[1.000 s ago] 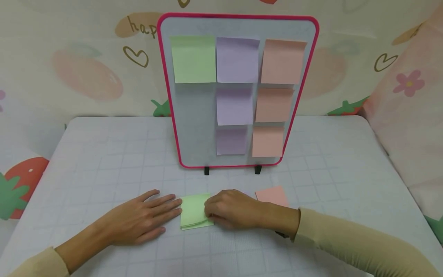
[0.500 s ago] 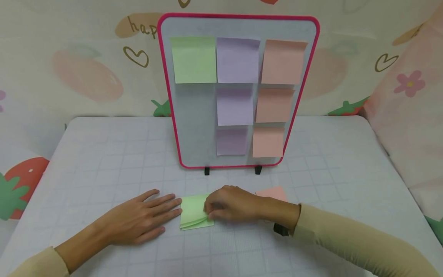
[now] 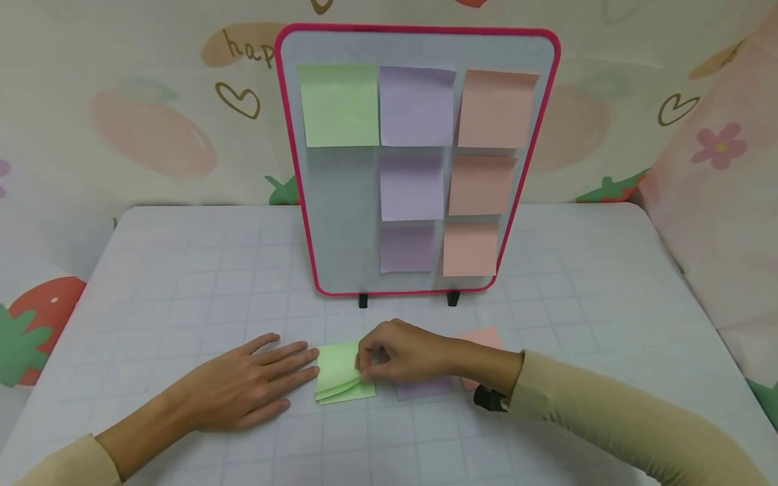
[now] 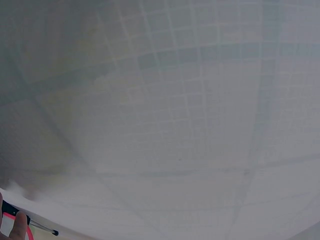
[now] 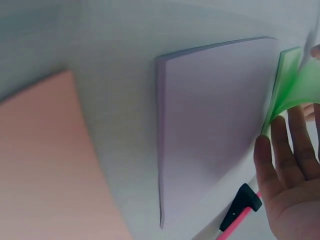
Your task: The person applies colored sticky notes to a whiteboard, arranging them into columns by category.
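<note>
A green sticky-note pad lies on the table before the whiteboard. My left hand rests flat on the table, its fingertips at the pad's left edge. With thumb and fingers my right hand pinches the top green sticky note by its right side. That note curls up off the pad in the right wrist view. Beneath my right hand is a purple pad, partly covered in the head view. A pink pad lies farther right, partly behind my forearm.
The pink-framed whiteboard stands on small black feet. On it are one green note at top left, a column of purple notes and a column of pink notes. A printed curtain hangs behind the table.
My right hand has risen slightly, lifting the front right part of the top green note farther off the pad. More of the purple pad shows below the hand. My left hand has stayed still.
</note>
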`<state>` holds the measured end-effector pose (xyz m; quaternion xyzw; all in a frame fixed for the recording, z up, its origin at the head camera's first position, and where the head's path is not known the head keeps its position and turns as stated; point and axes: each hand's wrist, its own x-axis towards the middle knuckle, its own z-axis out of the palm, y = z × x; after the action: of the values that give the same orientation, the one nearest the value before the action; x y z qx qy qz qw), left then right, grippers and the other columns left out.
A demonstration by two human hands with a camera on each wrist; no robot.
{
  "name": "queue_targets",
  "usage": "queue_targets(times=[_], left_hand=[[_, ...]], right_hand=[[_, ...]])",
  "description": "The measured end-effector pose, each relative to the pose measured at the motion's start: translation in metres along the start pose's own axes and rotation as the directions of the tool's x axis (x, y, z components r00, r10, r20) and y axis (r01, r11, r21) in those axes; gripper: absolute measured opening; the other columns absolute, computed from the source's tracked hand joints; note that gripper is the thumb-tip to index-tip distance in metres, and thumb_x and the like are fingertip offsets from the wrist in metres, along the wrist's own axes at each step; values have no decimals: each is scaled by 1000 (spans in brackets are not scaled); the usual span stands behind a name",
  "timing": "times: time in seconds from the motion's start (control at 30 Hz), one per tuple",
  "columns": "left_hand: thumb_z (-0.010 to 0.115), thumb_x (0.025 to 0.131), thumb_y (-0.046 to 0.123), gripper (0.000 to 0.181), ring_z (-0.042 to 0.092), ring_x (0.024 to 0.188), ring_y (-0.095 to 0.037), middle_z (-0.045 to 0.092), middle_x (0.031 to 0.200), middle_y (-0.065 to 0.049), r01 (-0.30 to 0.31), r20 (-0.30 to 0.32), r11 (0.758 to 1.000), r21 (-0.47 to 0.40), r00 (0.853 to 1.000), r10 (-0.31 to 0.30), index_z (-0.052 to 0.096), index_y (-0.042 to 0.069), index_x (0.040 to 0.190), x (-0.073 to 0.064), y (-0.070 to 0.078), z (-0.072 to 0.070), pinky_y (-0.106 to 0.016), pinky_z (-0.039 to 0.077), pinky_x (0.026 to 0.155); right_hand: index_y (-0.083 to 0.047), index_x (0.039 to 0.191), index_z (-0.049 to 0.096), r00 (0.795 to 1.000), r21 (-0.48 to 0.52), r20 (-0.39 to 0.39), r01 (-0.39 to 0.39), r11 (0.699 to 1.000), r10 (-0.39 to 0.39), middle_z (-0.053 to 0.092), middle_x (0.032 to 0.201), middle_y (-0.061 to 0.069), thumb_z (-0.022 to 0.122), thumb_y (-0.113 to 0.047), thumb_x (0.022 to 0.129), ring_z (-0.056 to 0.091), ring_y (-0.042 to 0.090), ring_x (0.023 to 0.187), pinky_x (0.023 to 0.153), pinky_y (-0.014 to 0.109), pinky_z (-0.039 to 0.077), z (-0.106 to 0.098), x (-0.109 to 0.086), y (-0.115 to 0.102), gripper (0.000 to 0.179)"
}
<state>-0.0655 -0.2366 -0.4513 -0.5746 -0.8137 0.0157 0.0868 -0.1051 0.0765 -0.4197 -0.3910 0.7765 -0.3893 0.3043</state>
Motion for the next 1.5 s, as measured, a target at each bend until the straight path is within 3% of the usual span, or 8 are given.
queue_targets(times=[0.1,0.37,0.57,0.73,0.93,1.07,1.27,1.5], left_hand=[[38,104,43,52,45,138,-22,48,151,-5,3,3,1000,-4,1000,-3,52,15,146,0,0,0,-48,39,106],[37,104,42,52,47,136,-22,50,149,-6,-4,-8,1000,10,1000,4,54,13,144,-1,1,0,-47,40,105],[38,104,42,51,47,137,-22,49,150,-6,-2,-3,1000,5,1000,2,53,13,144,-1,1,-1,-47,41,105],[40,104,42,52,47,137,-21,49,150,-5,12,10,1000,-8,1000,-11,52,13,145,-2,1,-2,-47,41,105],[43,104,41,52,49,135,-20,51,149,-3,20,9,1000,-16,1000,-20,52,12,146,-5,3,-3,-47,43,103],[44,103,41,52,50,134,-19,51,148,-1,14,11,999,-31,1000,-14,51,12,146,-7,6,-4,-46,45,102],[44,103,38,50,51,133,-17,51,148,1,-40,22,998,-38,999,41,52,13,146,-6,9,-6,-43,46,102],[42,103,36,49,51,133,-18,52,148,0,-88,-26,996,-26,996,87,52,11,145,-4,9,-7,-40,46,103]], right_hand=[[-14,79,69,999,17,-18,-28,999,28,61,72,-12,70,-3,87,40,4,60,55,18,34,1,1,-2,14],[-15,77,68,997,-54,-64,-50,997,47,60,71,-14,68,-3,86,43,5,59,56,17,38,5,5,-5,15],[-13,84,68,992,-188,-112,29,982,-51,66,80,-10,66,-6,91,55,1,74,71,18,47,6,2,-5,10],[-12,87,68,972,-264,-182,97,960,-148,68,81,-7,65,-7,93,56,-2,72,69,16,48,5,-1,-5,8],[-10,91,70,961,-246,-228,99,964,-157,73,88,-3,65,-6,94,64,-4,83,76,15,51,7,-1,-6,7],[-10,91,70,955,-243,-256,88,966,-151,73,85,-3,66,-6,94,62,-3,78,74,16,51,8,-1,-5,6],[-10,90,69,935,-234,-322,72,970,-148,70,81,-4,67,-4,93,57,-1,71,67,17,49,8,0,-6,6],[-9,90,70,930,-218,-343,55,974,-129,70,83,-4,67,-4,93,59,-1,72,68,17,50,8,1,-6,7]])
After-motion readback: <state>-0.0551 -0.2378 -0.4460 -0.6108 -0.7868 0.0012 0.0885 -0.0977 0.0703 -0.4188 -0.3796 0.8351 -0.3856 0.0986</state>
